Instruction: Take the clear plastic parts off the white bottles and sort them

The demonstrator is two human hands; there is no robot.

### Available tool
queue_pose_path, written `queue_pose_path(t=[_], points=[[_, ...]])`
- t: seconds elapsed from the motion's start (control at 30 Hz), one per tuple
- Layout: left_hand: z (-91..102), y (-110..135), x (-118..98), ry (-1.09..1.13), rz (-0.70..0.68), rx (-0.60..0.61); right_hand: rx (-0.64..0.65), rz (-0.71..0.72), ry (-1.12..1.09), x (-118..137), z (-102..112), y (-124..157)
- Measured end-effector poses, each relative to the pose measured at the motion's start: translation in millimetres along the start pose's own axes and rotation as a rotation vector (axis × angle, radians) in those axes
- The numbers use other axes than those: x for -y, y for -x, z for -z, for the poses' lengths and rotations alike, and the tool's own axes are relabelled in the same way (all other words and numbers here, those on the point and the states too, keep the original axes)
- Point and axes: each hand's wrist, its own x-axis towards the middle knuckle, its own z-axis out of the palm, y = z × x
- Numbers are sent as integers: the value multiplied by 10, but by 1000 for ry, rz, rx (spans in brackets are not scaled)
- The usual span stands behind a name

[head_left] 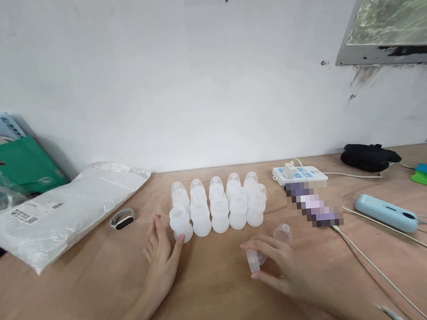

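Small white translucent bottles, shaped like baby bottles, stand upright in two rows on the wooden table (pixel 218 299). Most of them, such as the front middle bottle (pixel 219 219), have tops on. The uncapped bottle (pixel 180 220) at the front left shows its wide mouth. My left hand (pixel 162 259) is beside it, thumb tip touching its lower side, the other fingers stretched out and apart. To the right of the rows, my right hand (pixel 278 264) grips a clear ribbed bottle top (pixel 253 261) between thumb and fingers. Just beyond those fingers is a clear domed cap (pixel 283 233), partly hidden.
On the left are a white plastic parcel (pixel 67 202), a green folder (pixel 27 166) and a fitness band (pixel 123 220). A power strip (pixel 314 173), a blurred-out phone (pixel 312 205), a light-blue device (pixel 386 212), a black pouch (pixel 368 156) and a white cable (pixel 376 265) lie right.
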Motion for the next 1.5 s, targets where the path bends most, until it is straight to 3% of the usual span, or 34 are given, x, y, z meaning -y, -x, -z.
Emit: queue_pose_path(t=[0.07,0.13,0.17,0.23,0.3,0.37,0.5,0.7,0.87,1.23,1.5], points=[[37,79,-19,88,-131,-144,13,11,-22,28,-23,1],[67,203,-70,155,-322,-188,20,4,-44,80,-43,2],[74,276,-113,185,-391,-150,21,-13,-54,113,-52,3],[67,425,-236,277,-472,76,16,-63,-66,178,-68,7],[25,555,-388,369,-437,314,0,-93,-67,225,-83,15],[-47,646,-530,479,-361,477,-25,-70,-61,244,-95,23],[-187,707,-686,671,-212,621,-48,39,-15,241,-88,29],[-241,622,-692,774,-121,684,-97,243,13,236,-111,40],[-293,587,-660,875,5,760,-215,451,125,197,-208,71],[-289,632,-663,889,70,745,-207,399,45,215,-215,48],[-301,590,-657,907,85,750,-259,449,91,180,-219,67]])
